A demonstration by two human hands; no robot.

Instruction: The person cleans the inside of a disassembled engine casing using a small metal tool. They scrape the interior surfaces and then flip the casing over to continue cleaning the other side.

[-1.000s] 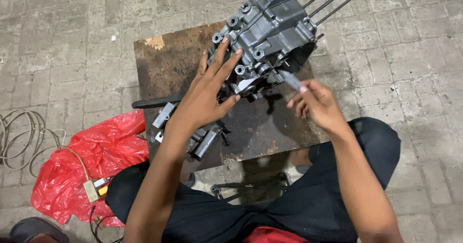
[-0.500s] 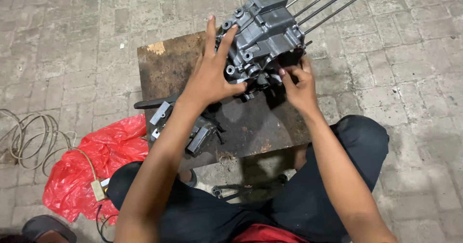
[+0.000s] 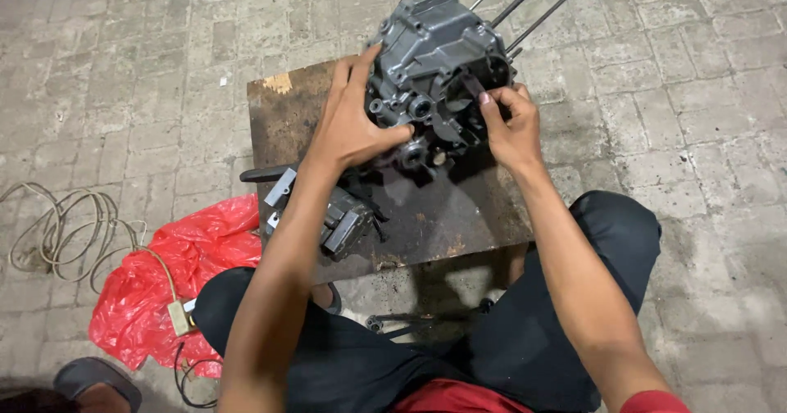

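Now right hand [image 3: 510, 128] pinches a small part inside the engine case [image 3: 438, 61] (earlier outside); left hand [image 3: 354, 122] grips it.

A crumpled red plastic bag [image 3: 176, 274] lies on the paving at the lower left, just beside the person's knee, a small cream box-shaped plug [image 3: 179, 318] resting on its lower edge; no labels, signs or screens show.

Dim, flat overhead light, soft shadows, sharp focus, slight edge distortion.
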